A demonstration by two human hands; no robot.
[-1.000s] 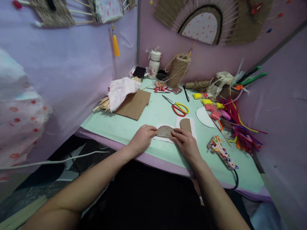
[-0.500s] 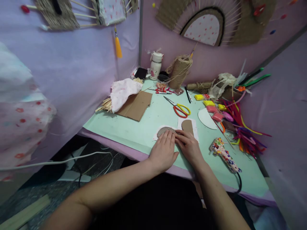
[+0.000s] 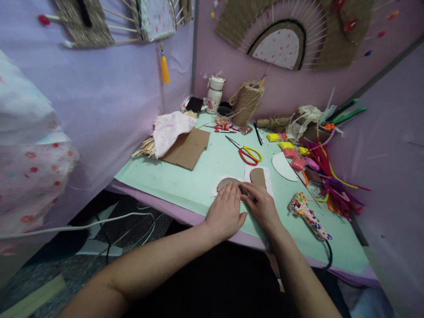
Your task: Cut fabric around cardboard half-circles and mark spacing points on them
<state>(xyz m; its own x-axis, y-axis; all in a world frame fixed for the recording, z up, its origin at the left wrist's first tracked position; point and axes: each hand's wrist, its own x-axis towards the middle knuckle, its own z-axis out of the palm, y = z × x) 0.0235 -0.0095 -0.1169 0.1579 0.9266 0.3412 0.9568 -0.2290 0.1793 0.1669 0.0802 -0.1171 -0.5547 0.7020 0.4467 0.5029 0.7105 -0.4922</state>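
Note:
My left hand (image 3: 226,207) lies flat, fingers stretched out, over the lower part of a grey-brown half-round piece (image 3: 226,182) with a banded curved edge. It may be a protractor; the fingers hide too much to tell. Under it lies a white sheet (image 3: 215,182) with a few reddish spots. Bent together at the piece's right end, the fingers of my right hand (image 3: 260,203) pinch something dark and small that I cannot make out. Just beyond that hand, a brown cardboard piece with a rounded end (image 3: 257,177) rests on another white sheet (image 3: 267,179).
Scissors (image 3: 247,152) lie open-bladed beyond the hands. To the right are a white half-round piece (image 3: 283,167), a patterned glue gun (image 3: 309,216) and pipe cleaners (image 3: 341,194). Cardboard (image 3: 188,150) and sticks under cloth (image 3: 172,128) lie left; a twine spool (image 3: 248,104) stands behind.
My right hand's fingertips have shifted slightly, and a dark bit now shows between them. My left hand stays flat in place. The whole view has tilted a little.

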